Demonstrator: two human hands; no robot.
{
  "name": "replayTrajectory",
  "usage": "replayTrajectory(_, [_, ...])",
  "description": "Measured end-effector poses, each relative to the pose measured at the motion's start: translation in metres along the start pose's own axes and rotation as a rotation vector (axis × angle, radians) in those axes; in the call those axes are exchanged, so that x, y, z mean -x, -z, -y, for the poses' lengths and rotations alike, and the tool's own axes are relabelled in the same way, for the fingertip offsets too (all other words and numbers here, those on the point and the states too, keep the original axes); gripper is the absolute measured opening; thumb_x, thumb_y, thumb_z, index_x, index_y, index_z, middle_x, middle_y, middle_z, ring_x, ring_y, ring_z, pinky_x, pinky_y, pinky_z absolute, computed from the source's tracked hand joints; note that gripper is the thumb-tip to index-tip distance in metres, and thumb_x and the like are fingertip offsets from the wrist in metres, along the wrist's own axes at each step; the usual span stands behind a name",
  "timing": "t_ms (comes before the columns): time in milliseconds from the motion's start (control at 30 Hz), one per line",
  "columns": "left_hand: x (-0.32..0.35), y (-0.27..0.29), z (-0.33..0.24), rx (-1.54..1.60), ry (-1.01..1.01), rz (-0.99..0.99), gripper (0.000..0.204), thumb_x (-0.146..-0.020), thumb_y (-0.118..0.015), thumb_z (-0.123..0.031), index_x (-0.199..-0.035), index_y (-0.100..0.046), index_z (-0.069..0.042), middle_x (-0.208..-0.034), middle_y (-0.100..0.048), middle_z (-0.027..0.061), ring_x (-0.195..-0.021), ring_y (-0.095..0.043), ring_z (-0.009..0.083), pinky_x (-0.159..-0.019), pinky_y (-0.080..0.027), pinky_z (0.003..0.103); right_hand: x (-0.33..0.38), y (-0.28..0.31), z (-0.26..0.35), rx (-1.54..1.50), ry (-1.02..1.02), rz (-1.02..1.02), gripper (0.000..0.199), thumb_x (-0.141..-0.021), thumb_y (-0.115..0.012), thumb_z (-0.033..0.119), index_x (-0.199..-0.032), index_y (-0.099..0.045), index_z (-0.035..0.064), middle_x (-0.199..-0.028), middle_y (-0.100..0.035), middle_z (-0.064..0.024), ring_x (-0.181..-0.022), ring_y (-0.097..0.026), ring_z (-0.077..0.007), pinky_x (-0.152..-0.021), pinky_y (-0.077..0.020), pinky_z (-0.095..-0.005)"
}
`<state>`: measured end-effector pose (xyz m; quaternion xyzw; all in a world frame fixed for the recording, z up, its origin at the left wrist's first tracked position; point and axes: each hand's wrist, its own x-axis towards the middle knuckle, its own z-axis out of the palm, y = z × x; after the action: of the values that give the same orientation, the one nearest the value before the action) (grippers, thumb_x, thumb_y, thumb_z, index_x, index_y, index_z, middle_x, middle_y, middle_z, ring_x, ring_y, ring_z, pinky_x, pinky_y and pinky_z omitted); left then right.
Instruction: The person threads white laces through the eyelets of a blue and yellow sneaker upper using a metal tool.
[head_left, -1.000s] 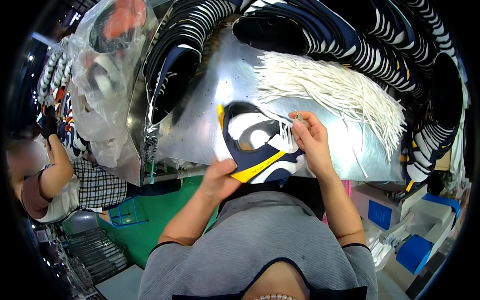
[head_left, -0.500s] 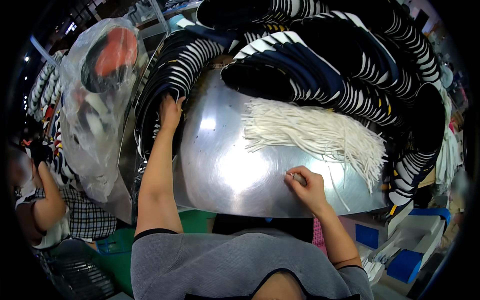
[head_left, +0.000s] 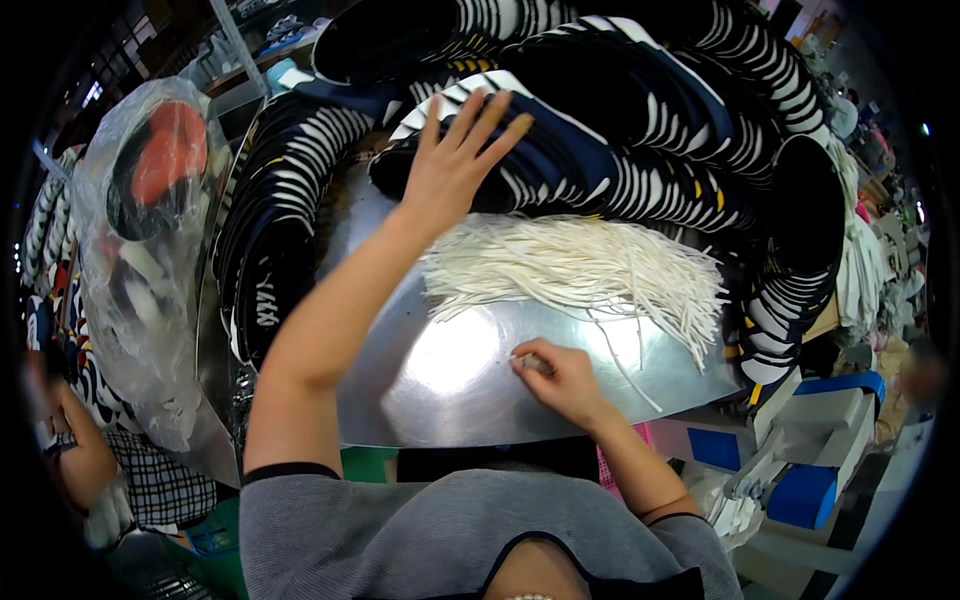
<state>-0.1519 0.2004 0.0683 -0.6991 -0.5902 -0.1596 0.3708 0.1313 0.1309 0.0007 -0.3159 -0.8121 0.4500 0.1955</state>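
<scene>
My left hand (head_left: pixel 455 150) is spread, fingers apart, over the near end of a nested stack of navy, black and white shoe uppers (head_left: pixel 560 150). Whether it touches them I cannot tell. My right hand (head_left: pixel 558 378) is closed low over the shiny metal tabletop (head_left: pixel 440 370), around a small greyish-beige piece (head_left: pixel 537 364) mostly hidden by the fingers. Between the hands and the stack lies a thick bundle of white laces (head_left: pixel 580 265), a few strands trailing toward the front edge. Another curved stack of uppers (head_left: pixel 275 190) stands at the left.
Clear plastic (head_left: pixel 140 270) wraps red, black and white pieces left of the table. More stacked uppers (head_left: pixel 790 300) line the right and back. Beyond the right edge stands white-and-blue equipment (head_left: pixel 800 450). A person's arm (head_left: pixel 88 435) shows at far left.
My left hand has left the left stack and moved right, its fingers now spread over the middle stack. My right hand stays closed low over the table. The view has shifted.
</scene>
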Motion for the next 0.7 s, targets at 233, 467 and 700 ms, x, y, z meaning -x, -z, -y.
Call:
replayTrajectory(233, [-0.051, -0.010, 0.023, 0.274, -0.003, 0.174, 0.072, -0.069, -0.062, 0.009, -0.139, -0.048, -0.003, -0.122, -0.063, 0.0132, -0.117, -0.059, 0.0302, -0.096, -0.046, 0.045, 0.027, 0.026, -0.029, -0.027, 0.019, -0.160, 0.013, -0.087, -0.073, 0.014, -0.098, -0.070, 0.0073, -0.074, -0.069, -0.0095, -0.061, -0.066, -0.0193, -0.056, -0.0499, -0.0301])
replayTrajectory(467, [0.059, -0.029, 0.056, 0.111, 0.185, 0.133, 0.079, -0.078, -0.060, 0.004, -0.151, -0.032, -0.004, -0.155, -0.034, 0.0189, -0.147, -0.028, 0.0360, -0.119, -0.022, 0.055, -0.017, 0.016, -0.020, -0.001, -0.024, -0.190, 0.018, -0.089, -0.073, 0.021, -0.102, -0.071, 0.0078, -0.068, -0.066, -0.0109, -0.054, -0.060, -0.0187, -0.054, -0.0461, -0.0320])
replayTrajectory(700, [0.121, 0.041, -0.027, 0.570, 0.491, 0.039, 0.028, -0.089, -0.067, -0.011, -0.116, -0.066, -0.001, -0.118, -0.066, 0.0176, -0.114, -0.059, 0.0356, -0.102, -0.044, 0.042, -0.057, 0.012, -0.013, 0.245, 0.091, -0.316, 0.015, -0.089, -0.070, 0.016, -0.101, -0.071, 0.0074, -0.088, -0.065, -0.0089, -0.071, -0.066, -0.0261, -0.064, -0.0507, -0.0345])
